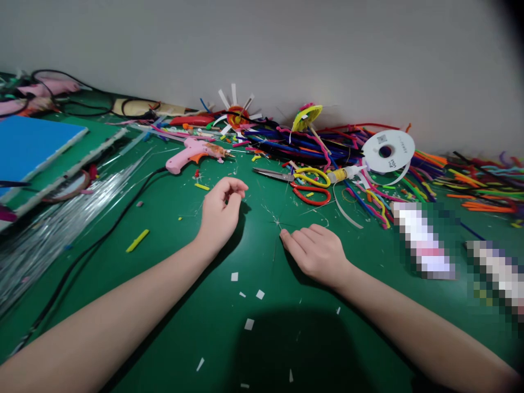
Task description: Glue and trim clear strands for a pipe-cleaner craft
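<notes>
My left hand (223,210) hovers over the green table with its fingers curled in and the thumb near the fingertips; anything between them is too small to make out. My right hand (315,248) rests lower and to the right, fingers folded together. At its thumb and index tips is a star-shaped bundle of thin, clear strands (277,222), its spokes spreading over the table. Beyond the hands lie scissors (292,177) with one yellow and one red handle loop. A pink glue gun (192,154) lies behind my left hand, its black cord running toward the lower left.
Coloured pipe cleaners (319,144) heap along the wall, with a white ribbon spool (388,151) and a small glue bottle (346,173). Blue and green boards (39,144) and clear glue sticks or strips (82,218) lie left. Paper scraps (249,324) dot the front.
</notes>
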`<action>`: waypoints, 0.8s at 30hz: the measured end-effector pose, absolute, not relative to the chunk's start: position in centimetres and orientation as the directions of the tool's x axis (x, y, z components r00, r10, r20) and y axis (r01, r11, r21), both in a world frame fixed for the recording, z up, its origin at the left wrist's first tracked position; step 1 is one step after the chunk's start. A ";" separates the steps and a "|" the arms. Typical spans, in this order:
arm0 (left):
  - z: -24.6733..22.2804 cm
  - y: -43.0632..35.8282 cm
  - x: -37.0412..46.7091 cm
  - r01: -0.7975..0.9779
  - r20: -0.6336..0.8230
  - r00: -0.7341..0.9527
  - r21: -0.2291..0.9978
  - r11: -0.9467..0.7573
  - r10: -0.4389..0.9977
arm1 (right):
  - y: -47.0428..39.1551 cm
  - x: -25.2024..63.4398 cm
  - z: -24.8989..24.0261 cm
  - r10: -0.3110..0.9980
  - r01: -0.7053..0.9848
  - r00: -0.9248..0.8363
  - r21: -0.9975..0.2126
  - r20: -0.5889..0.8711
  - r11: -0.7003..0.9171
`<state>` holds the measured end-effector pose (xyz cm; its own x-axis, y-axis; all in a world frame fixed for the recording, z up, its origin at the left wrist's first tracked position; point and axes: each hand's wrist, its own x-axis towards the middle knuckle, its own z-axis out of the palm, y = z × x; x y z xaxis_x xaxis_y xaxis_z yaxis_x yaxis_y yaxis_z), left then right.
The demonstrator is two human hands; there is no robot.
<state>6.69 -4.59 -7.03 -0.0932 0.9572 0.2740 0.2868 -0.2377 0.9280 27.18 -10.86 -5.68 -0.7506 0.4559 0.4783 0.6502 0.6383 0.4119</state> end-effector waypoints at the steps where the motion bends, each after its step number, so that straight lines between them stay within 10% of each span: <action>1: -7.0 -4.6 6.7 0.286 0.274 -0.093 0.928 -0.238 0.957 | -10.9 27.2 -5.7 0.457 0.649 -0.751 0.411 0.476 0.640; 24: -7.1 -4.5 6.7 0.283 0.293 -0.087 0.923 -0.259 0.952 | -10.8 27.3 -6.3 0.446 0.678 -0.712 0.365 0.542 0.638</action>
<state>6.71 -4.50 -7.14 -0.0875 0.9520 0.2934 0.2834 -0.2586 0.9235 27.31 -10.85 -6.33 -0.7120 0.4462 0.5422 0.6779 0.6381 0.3650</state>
